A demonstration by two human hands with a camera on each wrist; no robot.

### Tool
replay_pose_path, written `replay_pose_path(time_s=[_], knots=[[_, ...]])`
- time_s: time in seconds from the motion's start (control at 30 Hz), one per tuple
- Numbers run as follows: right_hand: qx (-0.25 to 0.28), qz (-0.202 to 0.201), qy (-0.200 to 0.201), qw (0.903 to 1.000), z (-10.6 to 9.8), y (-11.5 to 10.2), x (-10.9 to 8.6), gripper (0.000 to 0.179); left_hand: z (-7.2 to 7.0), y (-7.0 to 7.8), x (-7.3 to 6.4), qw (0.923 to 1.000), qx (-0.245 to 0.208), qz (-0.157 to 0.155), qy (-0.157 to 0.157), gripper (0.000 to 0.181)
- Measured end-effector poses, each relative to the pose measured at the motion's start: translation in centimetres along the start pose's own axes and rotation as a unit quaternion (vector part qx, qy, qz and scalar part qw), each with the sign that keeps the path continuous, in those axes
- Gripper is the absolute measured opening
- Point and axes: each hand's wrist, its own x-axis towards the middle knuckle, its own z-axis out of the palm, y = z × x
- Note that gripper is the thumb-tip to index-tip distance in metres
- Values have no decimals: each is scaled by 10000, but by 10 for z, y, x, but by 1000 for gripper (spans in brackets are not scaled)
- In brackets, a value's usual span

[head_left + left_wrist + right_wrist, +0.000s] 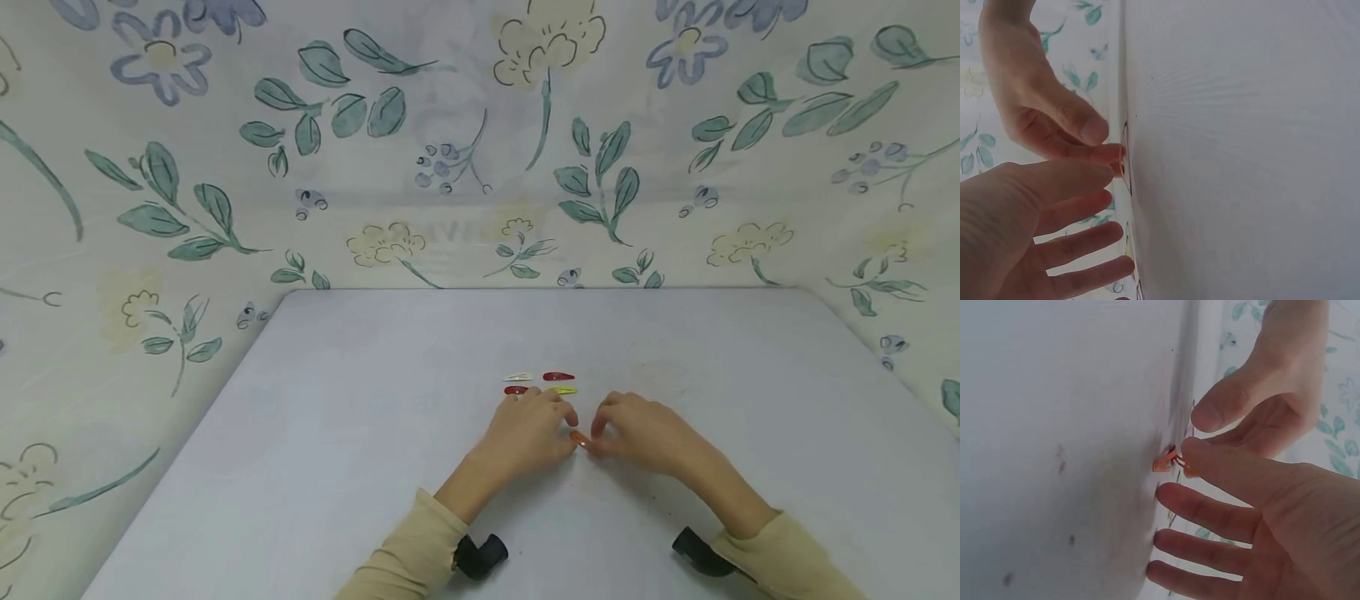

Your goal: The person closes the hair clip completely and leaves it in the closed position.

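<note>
Low over the white table, an orange hair clip [578, 437] sits between the two hands, its parts sprung apart in the right wrist view. My right hand [645, 433] has its thumb tip at the clip [1163, 465] and pinches it by one end; the other fingers spread toward the table. From the left, my left hand [528, 429] reaches to the clip's other end, thumb and forefinger apart on either side of it, the other fingers loosely extended. Fingertips partly hide the clip in the left wrist view.
Just beyond my left hand lie several more hair clips: a white one [518, 377], a dark red one [558, 377], a red one [516, 390] and a yellow one [562, 390], the last two partly covered by fingers. Floral cloth [450, 167] stands behind the table [375, 350].
</note>
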Motion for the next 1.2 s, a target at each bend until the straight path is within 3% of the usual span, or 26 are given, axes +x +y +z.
replay_pose_path(time_s=[0.53, 1.2], knots=[[-661, 46, 528, 9964, 12, -9, -1, 17, 3, 6, -1, 9997, 176, 52, -156, 18], [-972, -185, 843, 9915, 16, -14, -5, 15, 3, 3, -4, 9998, 105, 75, -118, 14]])
